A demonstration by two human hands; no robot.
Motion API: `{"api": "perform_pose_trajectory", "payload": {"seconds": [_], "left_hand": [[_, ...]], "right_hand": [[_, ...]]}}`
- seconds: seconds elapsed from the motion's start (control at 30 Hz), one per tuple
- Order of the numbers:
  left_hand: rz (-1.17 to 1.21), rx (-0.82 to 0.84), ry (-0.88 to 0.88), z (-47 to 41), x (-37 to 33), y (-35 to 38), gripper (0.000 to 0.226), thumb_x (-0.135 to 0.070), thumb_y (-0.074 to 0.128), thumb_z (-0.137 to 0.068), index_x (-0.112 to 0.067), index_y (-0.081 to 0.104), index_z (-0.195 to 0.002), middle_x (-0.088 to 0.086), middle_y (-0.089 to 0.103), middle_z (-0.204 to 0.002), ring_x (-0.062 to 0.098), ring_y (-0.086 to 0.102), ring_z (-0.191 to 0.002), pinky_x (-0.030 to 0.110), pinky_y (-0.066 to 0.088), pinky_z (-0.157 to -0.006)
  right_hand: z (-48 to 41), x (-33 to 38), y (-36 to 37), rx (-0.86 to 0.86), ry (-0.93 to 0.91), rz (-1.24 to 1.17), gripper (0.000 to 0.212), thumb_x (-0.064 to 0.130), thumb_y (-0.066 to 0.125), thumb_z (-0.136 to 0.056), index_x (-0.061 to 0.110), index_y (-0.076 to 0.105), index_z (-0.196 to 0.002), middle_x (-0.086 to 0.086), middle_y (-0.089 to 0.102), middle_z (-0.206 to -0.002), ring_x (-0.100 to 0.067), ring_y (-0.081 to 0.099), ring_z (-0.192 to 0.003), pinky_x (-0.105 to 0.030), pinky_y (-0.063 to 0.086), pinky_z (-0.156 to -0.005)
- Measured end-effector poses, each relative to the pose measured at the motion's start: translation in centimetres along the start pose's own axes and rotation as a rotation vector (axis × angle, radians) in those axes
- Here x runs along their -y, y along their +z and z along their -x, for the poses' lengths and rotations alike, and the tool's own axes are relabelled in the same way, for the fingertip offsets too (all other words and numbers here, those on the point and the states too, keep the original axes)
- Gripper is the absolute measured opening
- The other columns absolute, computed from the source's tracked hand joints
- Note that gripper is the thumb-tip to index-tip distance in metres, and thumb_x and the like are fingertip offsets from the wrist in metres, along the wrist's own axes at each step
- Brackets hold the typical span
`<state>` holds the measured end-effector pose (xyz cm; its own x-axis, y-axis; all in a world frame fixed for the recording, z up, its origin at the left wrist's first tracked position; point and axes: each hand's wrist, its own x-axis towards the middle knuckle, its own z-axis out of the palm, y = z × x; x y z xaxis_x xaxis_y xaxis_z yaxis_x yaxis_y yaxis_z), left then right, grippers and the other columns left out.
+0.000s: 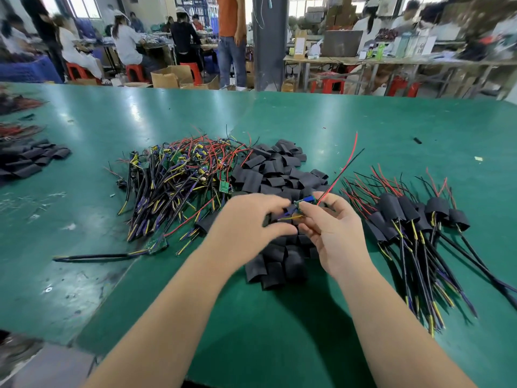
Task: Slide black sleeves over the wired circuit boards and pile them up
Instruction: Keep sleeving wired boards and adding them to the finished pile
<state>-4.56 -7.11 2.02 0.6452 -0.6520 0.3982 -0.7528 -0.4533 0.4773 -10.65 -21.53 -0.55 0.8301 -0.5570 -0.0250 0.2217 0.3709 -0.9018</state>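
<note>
My right hand [333,233] pinches a small green wired circuit board [305,203] above the middle of the table; its red and black leads stick up to the right. My left hand [251,222] is beside it, fingers curled over the loose black sleeves [277,175], and may pinch the board's yellow and blue wires; blur hides the grip. A tangled heap of bare wired boards [179,180] lies to the left. On the right lies a pile of sleeved boards [405,219] with wires fanned toward me.
The green table [307,317] has a seam and a near edge at lower left. One loose wired board [117,254] lies apart at front left. More sleeves [30,161] and wires sit at far left. Seated and standing people work at benches behind.
</note>
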Motion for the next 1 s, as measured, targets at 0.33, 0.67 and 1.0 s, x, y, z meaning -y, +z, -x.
{"api": "perform_pose_trajectory", "payload": {"seconds": [0.33,0.67,1.0], "left_hand": [[0.047,-0.177,-0.011,-0.1,0.9,2.6,0.020,-0.006,0.061,-0.090,-0.010,0.074,-0.104,0.008,0.072,-0.091,0.024,0.063,-0.089,0.031,0.043,-0.082],[-0.197,-0.149,-0.039,0.7,1.2,3.7,0.023,-0.020,0.047,-0.098,-0.009,0.066,-0.091,0.007,0.062,-0.081,0.031,0.058,-0.079,0.045,0.046,-0.069],[0.011,-0.446,-0.553,1.3,5.9,1.9,0.027,-0.020,0.037,-0.101,-0.010,0.062,-0.098,0.003,0.069,-0.074,0.020,0.061,-0.065,0.033,0.047,-0.062]], "right_hand": [[0.2,0.0,-0.1,0.131,0.101,0.028,0.019,0.009,0.069,-0.085,0.016,0.054,-0.076,-0.008,0.071,-0.082,-0.025,0.073,-0.074,-0.021,0.054,-0.056],[0.1,0.0,-0.3,0.082,0.065,0.135,0.020,0.026,0.069,-0.086,0.021,0.062,-0.068,-0.003,0.073,-0.078,-0.018,0.068,-0.059,-0.021,0.051,-0.052],[-1.9,1.5,-1.4,-0.125,-0.183,0.695,0.024,0.003,0.059,-0.085,0.024,0.067,-0.074,0.006,0.071,-0.066,-0.004,0.062,-0.059,-0.017,0.047,-0.056]]}}
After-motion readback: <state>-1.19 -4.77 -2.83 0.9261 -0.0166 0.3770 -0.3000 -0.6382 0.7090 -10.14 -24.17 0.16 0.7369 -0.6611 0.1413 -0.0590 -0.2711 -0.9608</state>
